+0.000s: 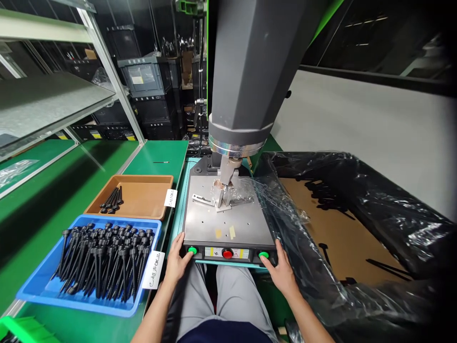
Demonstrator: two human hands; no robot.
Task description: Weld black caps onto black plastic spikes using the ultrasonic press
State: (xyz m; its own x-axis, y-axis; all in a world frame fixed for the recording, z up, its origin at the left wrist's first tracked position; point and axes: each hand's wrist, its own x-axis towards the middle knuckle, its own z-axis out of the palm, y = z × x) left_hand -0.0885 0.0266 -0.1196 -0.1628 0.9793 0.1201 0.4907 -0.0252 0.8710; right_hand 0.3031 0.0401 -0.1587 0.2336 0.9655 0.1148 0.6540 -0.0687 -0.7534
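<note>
My left hand (177, 259) rests at the front left corner of a machine base, its thumb on a green button (193, 250) and its fingers stretched along the side. At the opposite corner my right hand (282, 269) lies the same way, thumb on the other green button (263, 255). Neither holds a loose part. Between the hands sits a red button (227, 253). Above the steel plate (207, 228), a metal press head (227, 169) points down into a small fixture (223, 202) wrapped partly in clear plastic. Whatever part sits under the tip is hard to make out.
On the left, a blue tray (89, 307) holds many black threaded parts (107, 252); behind it, a brown tray (150, 190) holds several more. To the right stands a box lined with black plastic (310, 252), with dark parts on cardboard (342, 238). A metal shelf (53, 105) rises at left.
</note>
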